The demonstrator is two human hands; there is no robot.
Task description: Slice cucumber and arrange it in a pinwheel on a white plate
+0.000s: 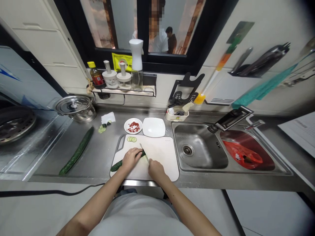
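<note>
On a white cutting board (162,154) lies a dark green cucumber (116,166), angled up to the right. My left hand (132,158) wraps over its middle and holds it against the board. In my right hand (156,169) is a knife (145,154), its handle hidden by the fingers and its blade at the cucumber's right end. Several pale cucumber slices (132,139) overlap near the board's top left. Just behind the board stand a white plate (154,127) and a small plate of chopped red pieces (133,126).
A whole cucumber (77,152) lies on the steel counter at left, below a lidded pot (76,108). A double sink (204,147) with a red bag (243,155) adjoins the board's right. Behind, a rack (125,92) holds seasoning bottles. People show in the window.
</note>
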